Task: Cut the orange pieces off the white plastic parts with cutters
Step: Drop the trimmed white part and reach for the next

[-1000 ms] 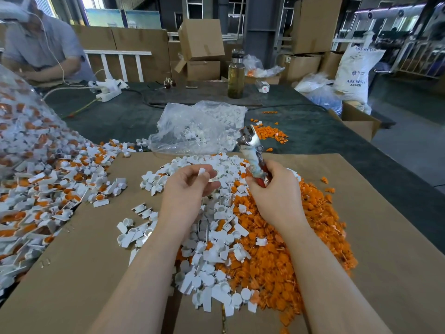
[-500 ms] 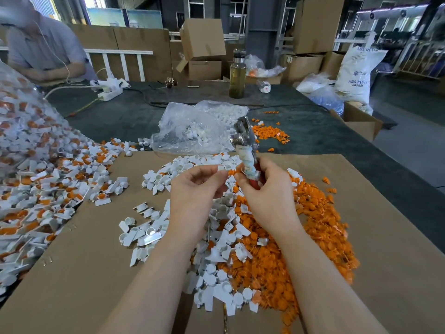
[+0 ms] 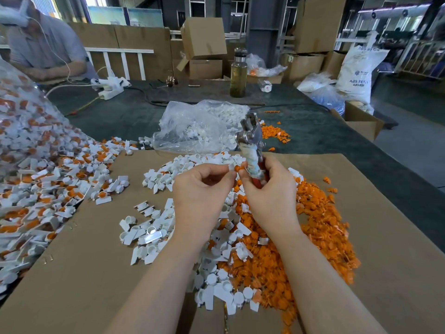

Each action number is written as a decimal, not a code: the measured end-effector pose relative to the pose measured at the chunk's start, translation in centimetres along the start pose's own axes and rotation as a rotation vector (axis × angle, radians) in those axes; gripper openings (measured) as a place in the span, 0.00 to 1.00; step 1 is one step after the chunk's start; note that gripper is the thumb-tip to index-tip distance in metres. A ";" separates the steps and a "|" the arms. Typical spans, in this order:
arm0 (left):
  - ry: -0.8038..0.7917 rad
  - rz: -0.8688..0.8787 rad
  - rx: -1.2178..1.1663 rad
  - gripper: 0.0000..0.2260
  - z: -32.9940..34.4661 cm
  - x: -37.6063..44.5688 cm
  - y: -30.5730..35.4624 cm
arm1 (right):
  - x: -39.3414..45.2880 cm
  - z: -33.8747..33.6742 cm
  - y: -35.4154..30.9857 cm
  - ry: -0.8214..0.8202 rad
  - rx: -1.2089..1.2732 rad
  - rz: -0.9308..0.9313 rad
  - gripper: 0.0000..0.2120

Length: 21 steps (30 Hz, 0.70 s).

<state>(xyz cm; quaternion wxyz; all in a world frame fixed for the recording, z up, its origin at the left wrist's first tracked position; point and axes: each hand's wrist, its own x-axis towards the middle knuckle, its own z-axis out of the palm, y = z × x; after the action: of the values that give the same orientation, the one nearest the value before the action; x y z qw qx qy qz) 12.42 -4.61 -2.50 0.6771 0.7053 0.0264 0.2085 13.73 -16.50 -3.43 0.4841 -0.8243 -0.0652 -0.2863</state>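
1. The left hand (image 3: 202,189) pinches a small white plastic part (image 3: 230,167) at its fingertips, with the orange piece (image 3: 237,168) on the end facing the right hand (image 3: 269,191). The right hand is wrapped round the taped handles of the cutters (image 3: 251,141), whose head points up and away, well above the part.
2. Risk: the blades are not at the joint, and the right fingertips sit just beside the orange piece. If the tool swings down with the fingers that close, a fingertip could be nipped (the part is tiny, so there is little margin).
3. Risk: a pinch this light may let the part twist or spring away at the cut and land in the wrong heap, since the cut white pieces (image 3: 154,227) and the orange offcuts (image 3: 313,227) lie touching on the cardboard sheet (image 3: 385,273).
4. Hard to see: whether the right fingers actually touch the orange piece, and whether the blades are parted.
5. Cut off: the bag of uncut parts (image 3: 29,131) runs past the left edge.
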 end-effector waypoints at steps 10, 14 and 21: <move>-0.013 0.114 0.100 0.10 0.0 -0.3 0.0 | 0.0 0.1 -0.1 -0.011 0.036 0.011 0.07; -0.031 0.163 0.135 0.13 -0.2 -0.2 0.0 | 0.0 0.0 0.0 -0.033 0.030 0.013 0.07; -0.061 0.271 0.202 0.11 -0.4 -0.1 -0.4 | 0.1 0.0 0.1 -0.040 -0.006 -0.011 0.07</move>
<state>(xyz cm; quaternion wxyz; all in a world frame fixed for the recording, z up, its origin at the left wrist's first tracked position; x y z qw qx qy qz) 12.26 -4.21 -2.88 0.5688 0.7728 -0.0687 0.2730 13.86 -16.55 -3.50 0.4787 -0.8308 -0.0788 -0.2726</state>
